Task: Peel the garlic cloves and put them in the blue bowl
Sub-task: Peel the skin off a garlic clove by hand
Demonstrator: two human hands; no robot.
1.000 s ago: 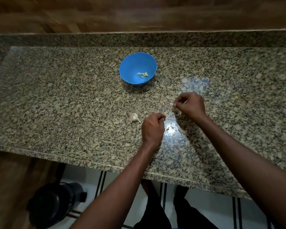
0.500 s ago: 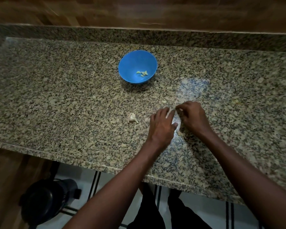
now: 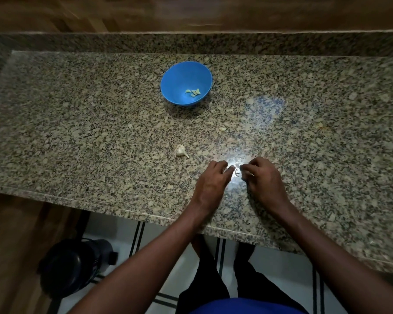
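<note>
Granite counter (image 3: 77, 132), dim light. Left hand (image 3: 211, 184) and right hand (image 3: 264, 180) low, fingertips pinched together on small garlic clove (image 3: 237, 172) between them. Unpeeled piece (image 3: 180, 151) left of hands; blue bowl (image 3: 175, 87) beyond, holding peeled cloves (image 3: 193, 92). Clove likely light, firm, papery skin; grip at tip.

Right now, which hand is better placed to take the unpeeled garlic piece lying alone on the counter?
The left hand. The garlic piece lies on its side of the counter, a short way beyond its fingers. The right hand would have to cross over the left to reach it.
</note>
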